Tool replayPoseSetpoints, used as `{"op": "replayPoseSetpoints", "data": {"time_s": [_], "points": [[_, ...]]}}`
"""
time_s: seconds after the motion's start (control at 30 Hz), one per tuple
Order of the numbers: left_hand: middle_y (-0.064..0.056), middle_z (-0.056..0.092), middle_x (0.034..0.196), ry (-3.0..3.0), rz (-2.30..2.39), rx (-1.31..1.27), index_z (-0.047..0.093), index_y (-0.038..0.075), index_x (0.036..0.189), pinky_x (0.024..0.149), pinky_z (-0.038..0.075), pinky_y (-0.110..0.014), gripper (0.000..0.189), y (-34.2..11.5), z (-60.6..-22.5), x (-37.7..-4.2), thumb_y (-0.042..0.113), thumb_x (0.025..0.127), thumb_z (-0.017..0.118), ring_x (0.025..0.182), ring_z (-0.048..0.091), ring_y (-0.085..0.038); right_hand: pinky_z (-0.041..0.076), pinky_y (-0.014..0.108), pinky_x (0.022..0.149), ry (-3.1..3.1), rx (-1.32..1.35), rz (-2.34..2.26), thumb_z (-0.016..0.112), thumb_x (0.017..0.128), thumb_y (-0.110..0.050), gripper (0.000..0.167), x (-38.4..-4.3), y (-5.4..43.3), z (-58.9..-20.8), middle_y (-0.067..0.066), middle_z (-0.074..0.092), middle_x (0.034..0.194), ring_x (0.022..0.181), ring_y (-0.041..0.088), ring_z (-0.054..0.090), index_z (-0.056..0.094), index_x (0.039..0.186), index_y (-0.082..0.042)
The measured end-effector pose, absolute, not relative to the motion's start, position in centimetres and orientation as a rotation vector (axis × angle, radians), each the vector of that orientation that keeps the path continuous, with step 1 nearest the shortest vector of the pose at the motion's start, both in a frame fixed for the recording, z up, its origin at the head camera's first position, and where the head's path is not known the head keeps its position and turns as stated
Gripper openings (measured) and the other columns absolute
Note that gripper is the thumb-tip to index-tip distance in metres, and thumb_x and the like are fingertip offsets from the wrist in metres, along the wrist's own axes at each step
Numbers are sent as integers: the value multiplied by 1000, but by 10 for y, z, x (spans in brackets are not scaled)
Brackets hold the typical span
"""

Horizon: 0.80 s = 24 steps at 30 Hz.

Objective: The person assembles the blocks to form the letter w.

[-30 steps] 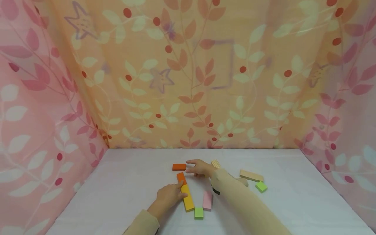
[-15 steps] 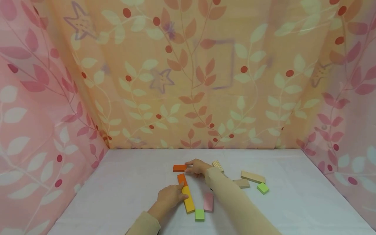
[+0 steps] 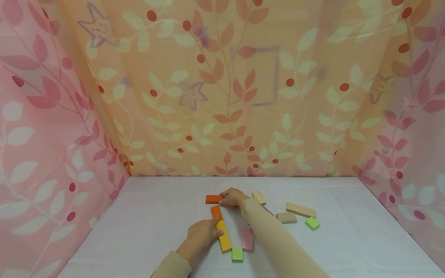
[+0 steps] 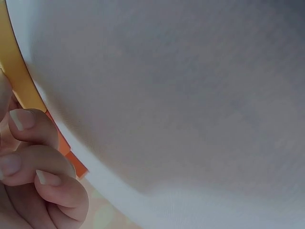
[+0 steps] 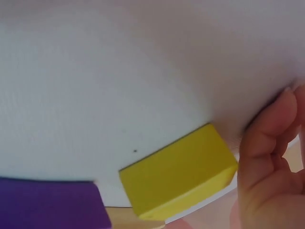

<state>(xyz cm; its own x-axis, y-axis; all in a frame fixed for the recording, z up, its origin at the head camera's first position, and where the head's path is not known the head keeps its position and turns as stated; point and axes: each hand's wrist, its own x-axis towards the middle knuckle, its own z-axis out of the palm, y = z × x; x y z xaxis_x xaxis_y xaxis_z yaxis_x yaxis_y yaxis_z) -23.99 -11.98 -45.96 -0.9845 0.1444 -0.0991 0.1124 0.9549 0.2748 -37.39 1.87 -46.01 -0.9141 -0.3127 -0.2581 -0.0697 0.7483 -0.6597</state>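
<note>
My left hand [image 3: 203,232] rests at the yellow block [image 3: 224,237], thumb and index finger on top near its seam with an orange block [image 3: 216,212]. In the left wrist view, loosely bent fingers [image 4: 59,188] lie beside that row. Farther back, my right hand [image 3: 233,197] pinches the right end of a red-orange block [image 3: 212,199] lying crosswise beyond the row. A green block [image 3: 237,255] and a pink block [image 3: 247,240] continue the shape at the near end. The right wrist view has another yellow block [image 5: 178,171] close to the fingers and a purple block [image 5: 50,202].
Right of my forearm lie a ridged wooden block [image 3: 259,197], two plain wooden blocks, one short [image 3: 286,218] and one long [image 3: 301,209], and a green block [image 3: 312,223]. The white tabletop [image 3: 149,216] meets a floral cloth wall [image 3: 174,154] at the back.
The right hand has moved slightly left, and its fingers have come onto the red-orange block's right end. Its forearm has shifted left, uncovering more of the short wooden block. The left hand stays in place.
</note>
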Motion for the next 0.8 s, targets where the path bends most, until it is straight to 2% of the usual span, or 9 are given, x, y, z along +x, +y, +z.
{"op": "replayPoseSetpoints", "data": {"time_s": [0.07, 0.2, 0.3, 0.43, 0.63, 0.8], "points": [[-10, 71, 101, 2986, 419, 200, 60, 12, 134, 63, 51, -42, 62, -119, -459, -239, 47, 85, 69, 86, 66, -28, 41, 22, 44, 2610, -303, -958, 75, 87, -25, 42, -374, 21, -460, 7, 60, 99, 46, 11, 38, 67, 127, -16], [-11, 71, 104, 2990, 420, 200, 60, 13, 135, 63, 51, -42, 62, -117, -460, -239, 48, 85, 69, 86, 66, -28, 41, 22, 43, 2625, -311, -984, 74, 88, -21, 40, -371, 24, -458, 5, 54, 67, 44, 10, 39, 67, 126, -12], [-10, 71, 106, 2996, 412, 190, 60, 13, 134, 64, 51, -42, 62, -116, -460, -239, 48, 85, 69, 89, 66, -28, 41, 22, 42, 2603, -307, -1035, 74, 88, -18, 39, -370, 26, -456, 2, 47, 55, 44, 10, 41, 67, 125, -9], [-10, 70, 107, 2999, 399, 193, 61, 13, 134, 65, 52, -43, 61, -116, -459, -238, 48, 85, 69, 90, 66, -29, 43, 22, 43, 2564, -325, -1110, 73, 88, -15, 38, -368, 29, -456, 3, 51, 57, 46, 11, 45, 66, 124, -5], [-11, 71, 105, 3009, 403, 207, 61, 12, 132, 63, 51, -42, 60, -118, -459, -238, 47, 84, 71, 87, 66, -29, 48, 24, 50, 2533, -382, -1237, 73, 87, -9, 32, -366, 39, -451, 6, 60, 75, 56, 13, 55, 63, 116, 0], [-11, 71, 109, 3014, 402, 204, 62, 12, 132, 64, 51, -43, 60, -119, -460, -240, 47, 83, 71, 92, 67, -30, 54, 29, 56, 2482, -462, -1330, 70, 88, -3, 33, -358, 51, -441, 9, 67, 81, 63, 19, 66, 62, 119, 4]]}}
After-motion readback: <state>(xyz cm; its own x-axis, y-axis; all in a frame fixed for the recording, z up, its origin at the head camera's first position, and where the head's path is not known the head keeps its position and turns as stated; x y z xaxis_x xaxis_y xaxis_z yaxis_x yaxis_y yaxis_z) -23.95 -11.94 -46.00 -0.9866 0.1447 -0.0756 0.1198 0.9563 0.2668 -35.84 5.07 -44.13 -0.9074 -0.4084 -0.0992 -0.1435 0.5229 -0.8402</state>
